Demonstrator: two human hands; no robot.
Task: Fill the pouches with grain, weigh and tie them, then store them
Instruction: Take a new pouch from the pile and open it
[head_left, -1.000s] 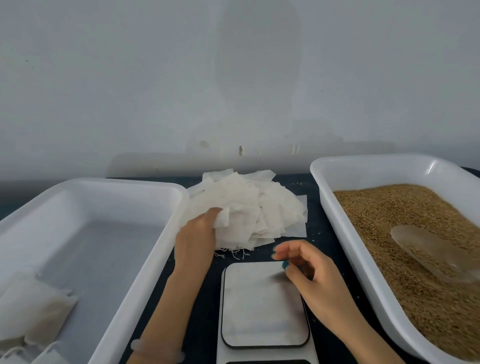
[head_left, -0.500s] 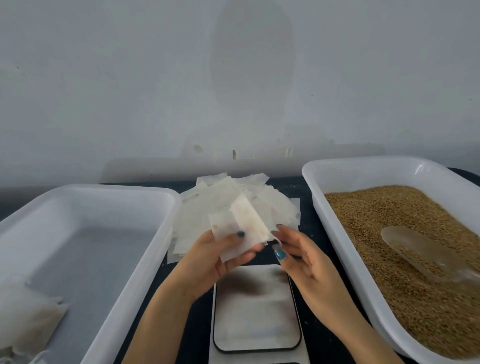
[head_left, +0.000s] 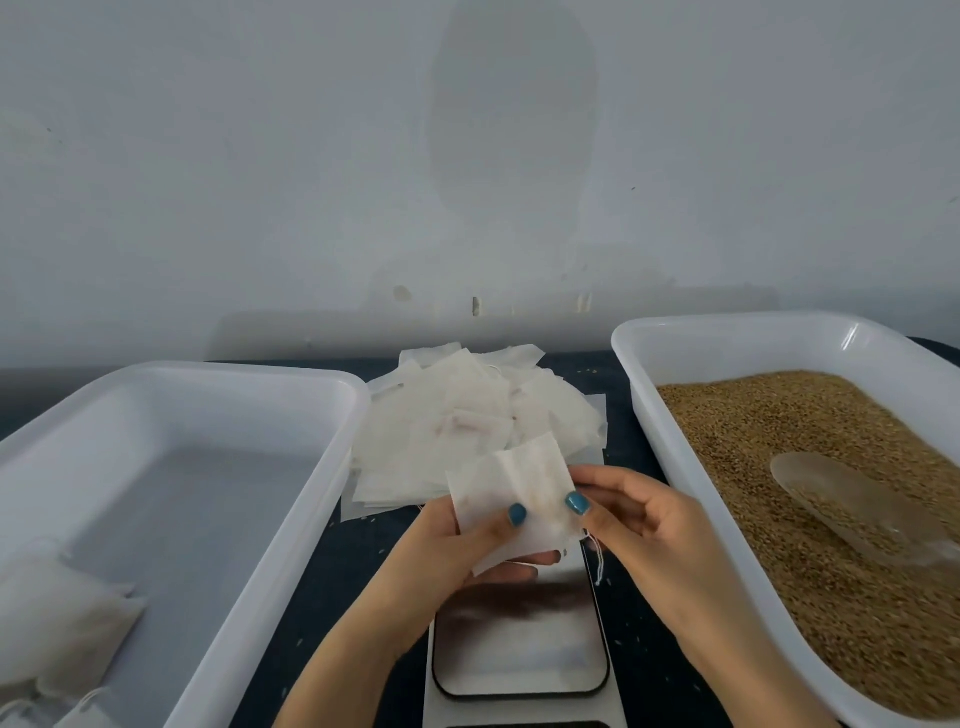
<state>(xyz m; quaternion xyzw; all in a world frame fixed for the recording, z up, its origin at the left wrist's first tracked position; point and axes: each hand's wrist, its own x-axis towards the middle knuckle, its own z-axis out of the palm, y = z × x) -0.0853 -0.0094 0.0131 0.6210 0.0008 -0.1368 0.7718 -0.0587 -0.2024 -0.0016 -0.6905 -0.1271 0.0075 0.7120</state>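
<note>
A wide white tub (head_left: 218, 371) on the left holds filled pouches (head_left: 57, 623) in its near corner; a matching tub (head_left: 727, 325) on the right is spread with grain (head_left: 779, 467), a clear scoop (head_left: 852, 499) lying in it. Between them sits a steel-topped scale (head_left: 519, 654), a heap of empty pouches (head_left: 457, 426) behind it. Above the scale, the left hand (head_left: 462, 551) and right hand (head_left: 639, 519) both pinch one flat pouch (head_left: 511, 483), thumbs on top, its string (head_left: 600, 564) dangling
</note>
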